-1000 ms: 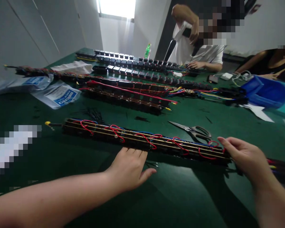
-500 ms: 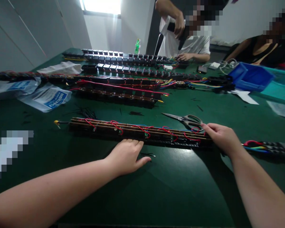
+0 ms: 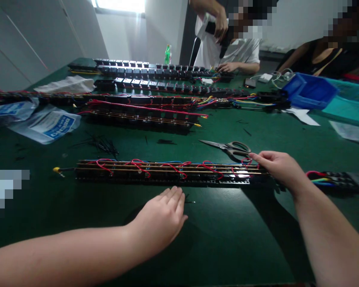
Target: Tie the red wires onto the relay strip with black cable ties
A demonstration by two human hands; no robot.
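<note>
Across the green table (image 3: pixel 227 239) lies a long black strip assembly (image 3: pixel 164 180) with brass-coloured rods along its top and looped red wires. My right hand (image 3: pixel 279 171) is closed around its right end; the underside of the grip is hidden. In front of the strip's middle is my left hand (image 3: pixel 161 213), its fingers stretched out together and the thumb partly hidden. The fingertips are just short of the strip's near edge. Behind the strip's right half rest scissors (image 3: pixel 227 148), with their handles close to my right fingertips. A few thin dark pieces (image 3: pixel 190 200) lie beside my left hand.
More wired black strips (image 3: pixel 143 119) lie across the table's far half. Plastic packets (image 3: pixel 50 123) sit at the left, thin black ties (image 3: pixel 103 145) nearer. A blue bin (image 3: pixel 311 91) is at the right. Across the table, a co-worker's hand (image 3: pixel 219 28) holds a power drill (image 3: pixel 225 44).
My left hand has drawn back from the strip's near edge, its fingers now straighter. The strip's left end has swung slightly towards me. My right hand stays on the right end.
</note>
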